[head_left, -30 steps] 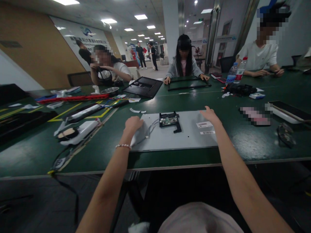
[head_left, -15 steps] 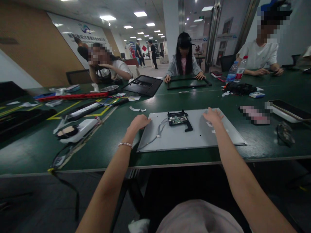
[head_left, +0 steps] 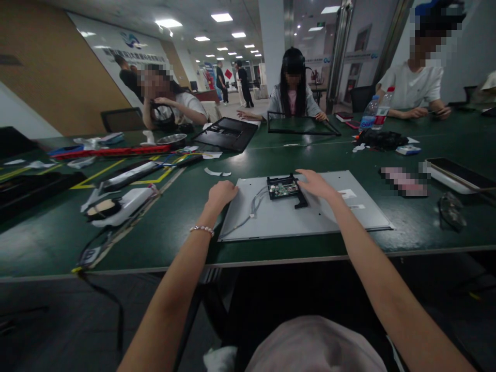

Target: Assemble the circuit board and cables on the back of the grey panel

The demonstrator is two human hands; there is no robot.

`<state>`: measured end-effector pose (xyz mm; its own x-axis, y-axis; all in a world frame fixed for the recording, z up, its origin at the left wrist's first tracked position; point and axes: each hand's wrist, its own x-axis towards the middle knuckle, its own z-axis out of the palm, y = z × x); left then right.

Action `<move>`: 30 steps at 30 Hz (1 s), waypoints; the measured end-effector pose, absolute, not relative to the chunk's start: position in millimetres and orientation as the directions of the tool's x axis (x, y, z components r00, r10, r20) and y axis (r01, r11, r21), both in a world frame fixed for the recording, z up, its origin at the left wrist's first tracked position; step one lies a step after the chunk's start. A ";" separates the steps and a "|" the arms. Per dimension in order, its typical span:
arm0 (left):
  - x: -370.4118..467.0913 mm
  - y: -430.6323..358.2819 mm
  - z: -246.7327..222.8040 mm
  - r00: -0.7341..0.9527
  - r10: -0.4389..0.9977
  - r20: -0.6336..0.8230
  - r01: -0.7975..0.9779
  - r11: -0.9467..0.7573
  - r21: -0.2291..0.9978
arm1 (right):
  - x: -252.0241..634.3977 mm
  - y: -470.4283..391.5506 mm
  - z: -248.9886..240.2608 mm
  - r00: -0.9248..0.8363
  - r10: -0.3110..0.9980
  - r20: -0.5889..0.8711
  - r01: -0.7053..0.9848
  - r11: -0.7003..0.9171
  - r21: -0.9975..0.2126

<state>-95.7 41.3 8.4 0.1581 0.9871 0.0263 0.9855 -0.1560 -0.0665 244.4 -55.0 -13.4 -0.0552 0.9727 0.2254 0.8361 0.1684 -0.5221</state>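
Note:
A pale grey display panel (head_left: 267,225) lies flat on the green table in front of me, back side up. On it sits a circuit board (head_left: 284,189) in a black plastic bracket (head_left: 300,203), with a grey cable (head_left: 252,207) running down to the left. My left hand (head_left: 223,195) is closed at the panel's left edge, fingers curled and partly hidden. My right hand (head_left: 314,184) reaches over the panel, fingers stretched out toward the bracket's right end; whether they touch it I cannot tell. White labels (head_left: 347,194) show to the right of that hand.
Across the table a co-worker handles a black frame (head_left: 304,125), with a black cover (head_left: 227,134) beside it. Tools and cables (head_left: 126,206) lie to the left. A phone (head_left: 463,174), a pink item (head_left: 403,182) and bottles (head_left: 370,113) are on the right.
My right hand has moved left across the panel, from its right part to the bracket. My left hand stays at the edge. The co-worker's black frame has been tilted up.

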 end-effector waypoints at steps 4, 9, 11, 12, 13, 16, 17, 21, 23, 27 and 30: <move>-94.7 39.6 7.6 0.115 0.982 0.146 0.993 -0.111 -0.039 | 233.6 -55.4 -12.6 -0.252 0.915 0.315 0.779 0.385 -0.494; -90.8 42.6 -0.6 0.335 0.869 0.363 0.925 -0.377 0.050 | 231.3 -53.6 -15.2 -0.355 0.877 0.326 0.761 0.473 -0.444; -87.9 46.2 -8.4 0.461 0.790 0.405 0.844 -0.531 0.076 | 232.7 -51.7 -17.0 -0.350 0.878 0.327 0.766 0.469 -0.440; -86.3 48.1 -13.0 0.521 0.751 0.406 0.797 -0.599 0.084 | 233.5 -50.8 -17.8 -0.346 0.879 0.328 0.768 0.466 -0.439; -84.6 49.9 -17.5 0.578 0.716 0.391 0.751 -0.654 0.088 | 234.3 -50.1 -18.5 -0.343 0.880 0.327 0.770 0.463 -0.438; -80.8 53.2 -28.8 0.685 0.676 0.273 0.680 -0.727 0.096 | 236.7 -50.1 -18.4 -0.352 0.881 0.316 0.776 0.463 -0.428; -80.2 53.5 -30.9 0.696 0.681 0.230 0.679 -0.728 0.101 | 237.5 -50.9 -17.3 -0.356 0.882 0.307 0.779 0.462 -0.424; -80.6 52.5 -31.3 0.703 0.695 0.151 0.684 -0.719 0.126 | 241.8 -57.8 -7.7 -0.389 0.887 0.248 0.788 0.460 -0.409; -81.3 52.0 -29.5 0.703 0.697 0.143 0.685 -0.717 0.128 | 245.2 -62.6 -1.3 -0.399 0.893 0.209 0.791 0.450 -0.414; -82.4 53.2 -28.5 0.703 0.698 0.136 0.684 -0.716 0.136 | 255.0 -70.8 7.8 -0.380 0.916 0.124 0.803 0.394 -0.447; -82.9 54.8 -29.7 0.712 0.688 0.142 0.671 -0.726 0.149 | 261.4 -73.3 8.5 -0.354 0.932 0.081 0.815 0.350 -0.462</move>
